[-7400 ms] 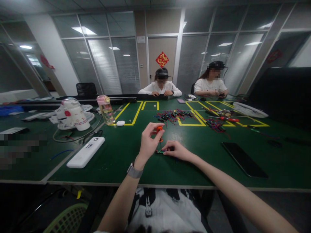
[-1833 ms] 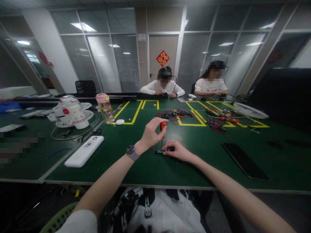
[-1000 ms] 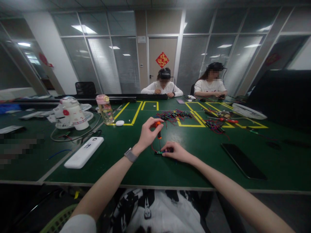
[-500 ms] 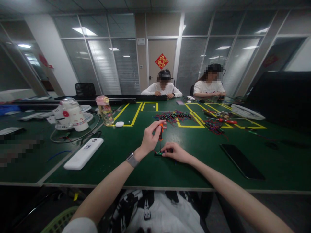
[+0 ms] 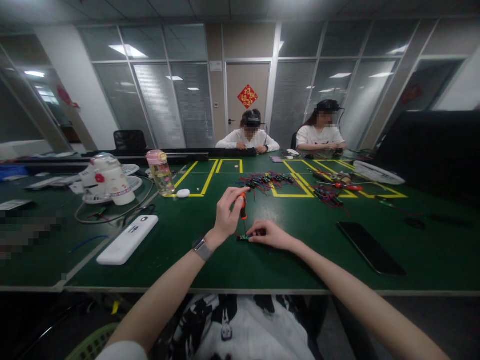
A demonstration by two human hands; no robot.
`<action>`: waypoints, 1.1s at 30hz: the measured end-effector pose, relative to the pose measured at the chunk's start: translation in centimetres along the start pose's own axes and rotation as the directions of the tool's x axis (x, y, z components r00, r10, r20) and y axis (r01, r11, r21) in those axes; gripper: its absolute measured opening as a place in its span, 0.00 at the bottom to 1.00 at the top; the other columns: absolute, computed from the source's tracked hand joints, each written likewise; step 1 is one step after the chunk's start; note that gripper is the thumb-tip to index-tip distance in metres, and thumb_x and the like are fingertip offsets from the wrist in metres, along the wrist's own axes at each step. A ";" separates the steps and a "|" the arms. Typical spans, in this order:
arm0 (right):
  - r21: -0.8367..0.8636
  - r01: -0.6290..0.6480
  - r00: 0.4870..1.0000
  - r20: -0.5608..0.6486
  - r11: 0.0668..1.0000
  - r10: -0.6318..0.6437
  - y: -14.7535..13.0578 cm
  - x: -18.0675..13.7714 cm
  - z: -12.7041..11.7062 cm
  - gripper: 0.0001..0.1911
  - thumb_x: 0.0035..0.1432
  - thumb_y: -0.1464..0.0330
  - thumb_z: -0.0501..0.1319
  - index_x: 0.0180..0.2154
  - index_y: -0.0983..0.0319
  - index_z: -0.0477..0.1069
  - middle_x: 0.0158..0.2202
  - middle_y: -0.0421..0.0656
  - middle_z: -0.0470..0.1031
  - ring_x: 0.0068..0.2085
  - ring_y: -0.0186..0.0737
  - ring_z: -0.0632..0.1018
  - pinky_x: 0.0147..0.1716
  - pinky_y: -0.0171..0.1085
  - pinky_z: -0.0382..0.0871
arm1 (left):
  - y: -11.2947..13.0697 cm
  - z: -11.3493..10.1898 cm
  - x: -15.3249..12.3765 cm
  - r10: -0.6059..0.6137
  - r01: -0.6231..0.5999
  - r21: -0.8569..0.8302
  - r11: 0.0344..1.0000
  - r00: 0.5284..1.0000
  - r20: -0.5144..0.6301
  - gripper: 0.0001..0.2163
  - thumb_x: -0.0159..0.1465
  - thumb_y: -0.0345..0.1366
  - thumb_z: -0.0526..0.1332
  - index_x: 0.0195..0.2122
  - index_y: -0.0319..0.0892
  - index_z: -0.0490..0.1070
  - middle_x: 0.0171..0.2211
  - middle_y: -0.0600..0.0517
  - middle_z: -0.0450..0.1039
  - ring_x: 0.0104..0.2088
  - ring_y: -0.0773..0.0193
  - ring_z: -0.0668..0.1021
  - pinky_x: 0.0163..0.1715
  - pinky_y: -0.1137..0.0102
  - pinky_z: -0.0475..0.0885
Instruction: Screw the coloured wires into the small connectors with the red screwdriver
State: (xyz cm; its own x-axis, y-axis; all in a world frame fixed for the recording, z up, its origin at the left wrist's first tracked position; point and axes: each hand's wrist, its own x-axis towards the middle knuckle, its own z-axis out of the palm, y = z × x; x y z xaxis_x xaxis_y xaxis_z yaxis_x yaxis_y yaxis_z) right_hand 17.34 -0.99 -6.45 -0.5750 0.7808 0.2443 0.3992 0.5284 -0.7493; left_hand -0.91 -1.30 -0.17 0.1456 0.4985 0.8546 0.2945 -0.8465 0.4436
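Note:
My left hand (image 5: pixel 227 212) is closed round the orange and black handle of a screwdriver (image 5: pixel 244 207), its forefinger resting over the top. The shaft points down, its tip at a small green circuit board (image 5: pixel 243 238) lying on the green table (image 5: pixel 180 260). From the right, my right hand (image 5: pixel 272 235) pinches the board's right end with thumb and fingers. A red wire shows at the board's left side. How the screwdriver tip meets the board is too small to tell.
Beyond my hands lies a heap of wired boards (image 5: pixel 266 180), with a smaller bundle (image 5: pixel 328 196) to its right. A white power bank (image 5: pixel 128 240) lies left, a black phone (image 5: pixel 371 248) right. A pink-lidded bottle (image 5: pixel 160 172) stands farther back. Two people sit across the table.
The screwdriver and my left hand have shifted slightly left, the handle tilting a little. My right hand stays on the board. The whole view has moved slightly.

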 end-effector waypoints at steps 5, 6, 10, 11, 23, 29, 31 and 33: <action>-0.053 0.038 0.999 -0.012 0.998 -0.039 -0.2 0.0 -0.1 0.13 0.52 0.61 0.66 0.35 0.64 0.79 0.28 0.41 0.70 0.27 0.33 0.69 0.28 0.33 0.64 | -0.1 -0.1 0.0 0.008 -0.007 -0.030 1.000 0.999 0.032 0.14 0.69 0.32 0.49 0.53 0.41 0.67 0.44 0.47 0.73 0.38 0.67 0.77 0.41 0.69 0.71; -0.068 0.040 0.999 -0.013 0.997 -0.041 -0.3 0.0 -0.1 0.12 0.52 0.61 0.66 0.35 0.63 0.79 0.28 0.41 0.70 0.27 0.33 0.69 0.28 0.33 0.63 | -0.1 -0.1 0.0 0.007 -0.007 -0.028 1.000 1.000 0.028 0.14 0.68 0.32 0.50 0.52 0.41 0.68 0.43 0.47 0.74 0.37 0.67 0.77 0.40 0.69 0.71; -0.092 0.035 0.999 -0.028 0.995 -0.038 -0.4 -0.1 0.0 0.12 0.52 0.62 0.66 0.34 0.63 0.80 0.25 0.39 0.68 0.26 0.32 0.67 0.26 0.32 0.60 | -0.4 0.0 0.0 -0.019 0.019 -0.013 1.000 1.000 0.000 0.12 0.67 0.32 0.53 0.50 0.41 0.69 0.38 0.50 0.73 0.32 0.69 0.76 0.35 0.72 0.72; -0.084 0.030 0.999 -0.031 0.996 -0.033 -0.4 -0.1 0.0 0.12 0.52 0.62 0.66 0.34 0.63 0.80 0.25 0.39 0.68 0.26 0.32 0.67 0.26 0.32 0.60 | -0.5 0.0 0.0 -0.023 0.023 -0.002 1.000 1.000 -0.011 0.12 0.66 0.32 0.54 0.49 0.41 0.70 0.37 0.50 0.72 0.32 0.69 0.76 0.34 0.72 0.72; -0.017 0.016 0.999 -0.048 1.000 -0.017 0.2 0.1 0.2 0.11 0.51 0.63 0.66 0.34 0.63 0.79 0.26 0.40 0.69 0.26 0.32 0.67 0.26 0.32 0.61 | -0.7 0.2 -0.3 -0.038 0.038 0.003 0.999 0.999 -0.022 0.13 0.69 0.35 0.50 0.49 0.43 0.70 0.39 0.49 0.71 0.37 0.66 0.74 0.39 0.70 0.69; 0.008 -0.007 0.999 -0.054 1.000 0.007 0.3 0.1 0.2 0.12 0.50 0.61 0.66 0.34 0.63 0.80 0.26 0.40 0.70 0.26 0.33 0.67 0.27 0.33 0.62 | -1.0 0.7 -0.8 -0.075 0.076 0.009 0.997 0.997 -0.031 0.15 0.69 0.34 0.49 0.55 0.44 0.65 0.41 0.49 0.72 0.36 0.66 0.76 0.38 0.70 0.70; 0.012 -0.007 0.998 -0.057 1.000 0.007 0.3 0.1 0.2 0.12 0.50 0.61 0.67 0.34 0.63 0.80 0.26 0.40 0.70 0.26 0.33 0.67 0.27 0.33 0.62 | -0.9 0.7 -0.7 -0.054 0.057 0.046 0.997 0.997 -0.049 0.14 0.68 0.34 0.52 0.53 0.43 0.66 0.38 0.50 0.71 0.34 0.67 0.75 0.36 0.71 0.70; 0.013 0.000 0.998 -0.059 1.000 0.001 0.4 0.1 0.3 0.12 0.51 0.61 0.66 0.33 0.63 0.80 0.26 0.40 0.70 0.27 0.33 0.67 0.27 0.33 0.61 | -0.8 0.7 -0.5 -0.016 0.023 0.095 0.995 0.997 -0.073 0.13 0.66 0.34 0.55 0.51 0.43 0.68 0.35 0.51 0.69 0.33 0.67 0.73 0.35 0.72 0.69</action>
State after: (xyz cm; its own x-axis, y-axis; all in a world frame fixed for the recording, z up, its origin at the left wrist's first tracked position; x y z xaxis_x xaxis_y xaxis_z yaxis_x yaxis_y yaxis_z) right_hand 17.25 -0.77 -6.87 -0.5316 0.7997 0.2791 0.3902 0.5237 -0.7573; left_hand -0.52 -0.80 -1.17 0.0715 0.4974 0.8646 0.3859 -0.8131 0.4359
